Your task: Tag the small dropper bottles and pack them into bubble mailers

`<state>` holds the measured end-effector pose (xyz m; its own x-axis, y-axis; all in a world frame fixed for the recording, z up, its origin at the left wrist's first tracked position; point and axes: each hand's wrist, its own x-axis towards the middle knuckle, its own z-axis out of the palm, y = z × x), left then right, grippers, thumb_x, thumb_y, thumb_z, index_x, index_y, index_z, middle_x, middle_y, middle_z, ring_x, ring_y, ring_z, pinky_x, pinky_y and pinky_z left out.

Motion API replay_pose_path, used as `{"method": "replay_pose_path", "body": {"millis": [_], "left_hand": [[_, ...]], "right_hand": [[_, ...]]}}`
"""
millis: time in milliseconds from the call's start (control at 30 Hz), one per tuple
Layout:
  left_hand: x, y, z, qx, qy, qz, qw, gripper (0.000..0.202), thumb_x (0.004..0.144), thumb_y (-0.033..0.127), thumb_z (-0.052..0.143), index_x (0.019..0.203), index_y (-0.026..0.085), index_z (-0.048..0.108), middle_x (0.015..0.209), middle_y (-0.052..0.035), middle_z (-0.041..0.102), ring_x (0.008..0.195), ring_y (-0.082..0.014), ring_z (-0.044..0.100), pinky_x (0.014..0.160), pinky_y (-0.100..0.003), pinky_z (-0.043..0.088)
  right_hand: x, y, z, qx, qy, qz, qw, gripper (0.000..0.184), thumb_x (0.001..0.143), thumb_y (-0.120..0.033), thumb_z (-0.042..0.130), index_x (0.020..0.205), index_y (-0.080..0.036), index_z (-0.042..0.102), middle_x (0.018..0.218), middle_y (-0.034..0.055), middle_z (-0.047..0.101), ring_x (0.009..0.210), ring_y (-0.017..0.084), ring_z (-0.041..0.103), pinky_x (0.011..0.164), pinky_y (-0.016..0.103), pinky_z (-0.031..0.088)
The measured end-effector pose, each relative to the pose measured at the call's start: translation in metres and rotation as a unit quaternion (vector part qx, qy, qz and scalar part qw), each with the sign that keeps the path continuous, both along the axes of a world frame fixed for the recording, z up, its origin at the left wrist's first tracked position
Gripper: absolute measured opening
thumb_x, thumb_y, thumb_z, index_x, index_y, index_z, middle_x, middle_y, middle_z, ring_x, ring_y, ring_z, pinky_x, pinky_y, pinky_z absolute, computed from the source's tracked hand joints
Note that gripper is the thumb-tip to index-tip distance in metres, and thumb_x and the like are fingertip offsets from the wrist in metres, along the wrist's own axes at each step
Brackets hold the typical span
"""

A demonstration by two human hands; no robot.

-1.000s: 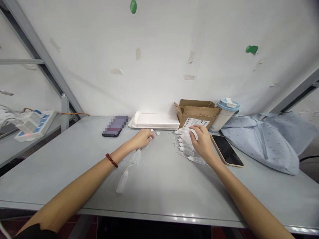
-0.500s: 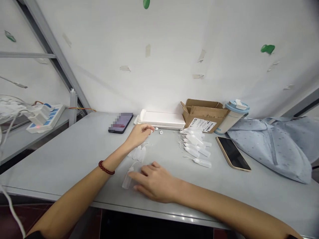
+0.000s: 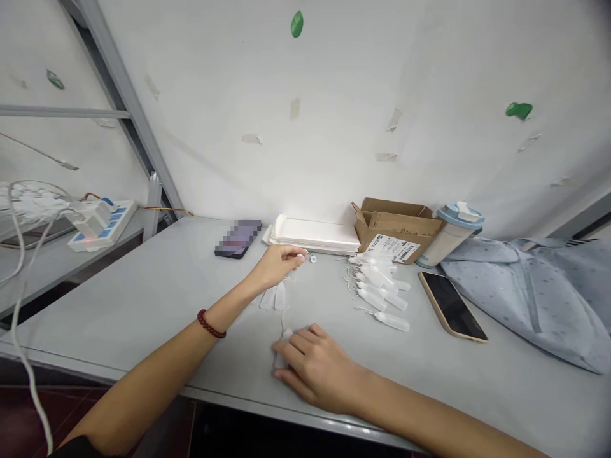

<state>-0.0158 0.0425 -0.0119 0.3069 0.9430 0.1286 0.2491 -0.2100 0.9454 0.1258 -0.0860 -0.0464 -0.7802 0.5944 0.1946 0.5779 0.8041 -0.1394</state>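
Note:
My left hand (image 3: 278, 266), with a dark red beaded bracelet at the wrist, is closed in a pinch on a small white piece at the fingertips, which fingers partly cover. Just beyond them a small round white cap (image 3: 313, 259) lies on the table. Below that hand are a few translucent plastic bottles (image 3: 274, 297) with thin white tails. Nearer the front edge, my right hand (image 3: 317, 366) has its thumb and fingers closed around a small translucent bottle (image 3: 280, 361), mostly hidden; its tail points away from me. To the right lies a pile of similar bottles (image 3: 382, 286).
Along the wall stand a stack of white flat boxes (image 3: 319, 232), an open cardboard box (image 3: 398, 226) and a blue-lidded cup (image 3: 453, 235). Phones lie at left (image 3: 237, 239) and right (image 3: 452, 306), beside a pale blue cloth bag (image 3: 529, 292). A power strip (image 3: 102, 228) with cables is far left.
My right hand has closed around the bottle and shifted it right. My left hand has moved slightly right, over where a small white piece lay. The view has tilted slightly.

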Motion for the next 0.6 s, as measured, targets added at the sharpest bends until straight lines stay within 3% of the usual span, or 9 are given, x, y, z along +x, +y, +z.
{"method": "replay_pose_path", "body": {"millis": [233,400,600], "left_hand": [[0.004,-0.012,0.009,-0.017,-0.019,-0.027,0.999,0.029,0.073,0.039,0.062,0.086,0.012,0.062,0.08,-0.0066,0.068,0.063,-0.0124,0.058,0.063,-0.027,0.049],[0.006,-0.021,0.015,-0.026,0.011,-0.059,0.998,0.028,0.076,0.04,0.059,0.082,0.012,0.06,0.08,-0.0079,0.068,0.064,-0.0129,0.059,0.065,-0.028,0.049],[0.011,-0.026,0.01,-0.042,0.025,-0.089,0.995,0.026,0.078,0.038,0.056,0.087,0.013,0.06,0.089,-0.0083,0.069,0.066,-0.0124,0.057,0.065,-0.027,0.047]], "right_hand": [[0.03,0.016,-0.001,-0.003,0.042,-0.09,0.995,0.025,0.092,-0.033,0.042,0.103,-0.016,0.056,0.083,0.0072,0.062,0.076,0.017,0.055,0.071,0.03,0.035],[0.04,0.034,-0.003,0.011,0.081,-0.168,0.982,0.027,0.092,-0.034,0.04,0.105,-0.017,0.057,0.079,0.0065,0.061,0.074,0.018,0.054,0.07,0.031,0.036],[0.041,0.038,-0.012,0.046,0.118,-0.19,0.974,0.024,0.092,-0.029,0.041,0.103,-0.018,0.06,0.079,0.0061,0.059,0.074,0.017,0.053,0.068,0.03,0.037]]}}
